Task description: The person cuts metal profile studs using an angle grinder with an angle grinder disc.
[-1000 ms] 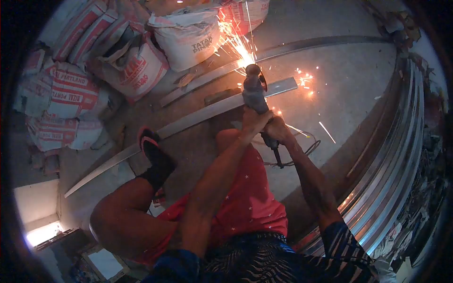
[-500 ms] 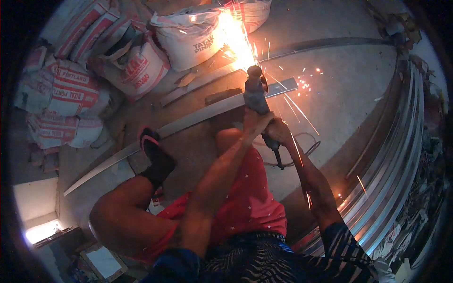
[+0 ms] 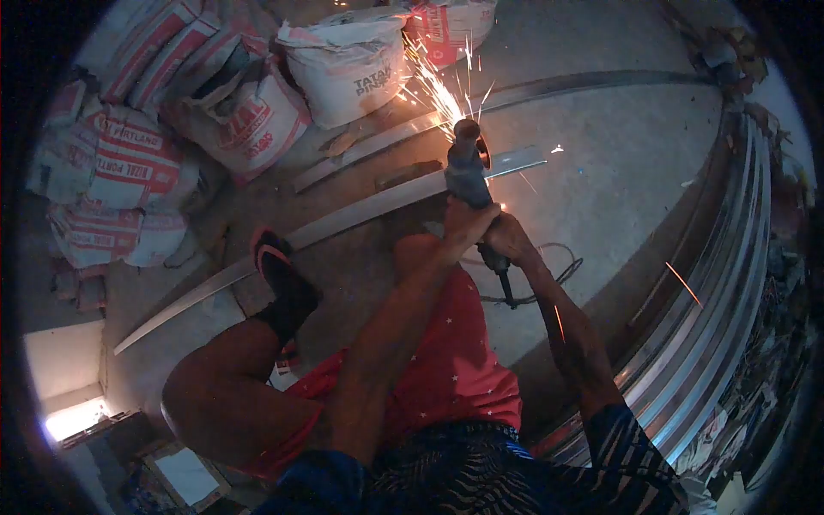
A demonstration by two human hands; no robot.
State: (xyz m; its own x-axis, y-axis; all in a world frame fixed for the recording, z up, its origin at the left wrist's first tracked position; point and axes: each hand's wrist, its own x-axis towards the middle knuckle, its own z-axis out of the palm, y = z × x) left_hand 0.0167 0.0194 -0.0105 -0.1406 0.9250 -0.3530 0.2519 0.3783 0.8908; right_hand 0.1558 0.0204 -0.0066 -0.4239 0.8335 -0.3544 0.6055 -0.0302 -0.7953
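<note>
An angle grinder (image 3: 468,172) is held in both my hands, its disc side over a long metal bar (image 3: 369,207) lying across the floor. My left hand (image 3: 468,219) wraps round the front of the tool's body. Behind it, my right hand (image 3: 510,239) grips the rear of the body, where the cord comes out. Orange sparks (image 3: 442,103) fly up and away from the grinder's head. The bar's right end (image 3: 524,160) shows just right of the disc. The exact contact between disc and metal is hidden by the grinder's head.
Cement bags (image 3: 133,163) are piled at the left, with an open white sack (image 3: 343,73) at the top. A second metal strip (image 3: 369,150) lies beyond the bar. Long metal profiles (image 3: 712,326) line the right side. The cord (image 3: 566,270) loops by the grinder.
The spark stream has shrunk and dimmed, and the bright glare at the white sack has faded. Part of the bar's right end looks slightly shifted. My hands have barely moved.
</note>
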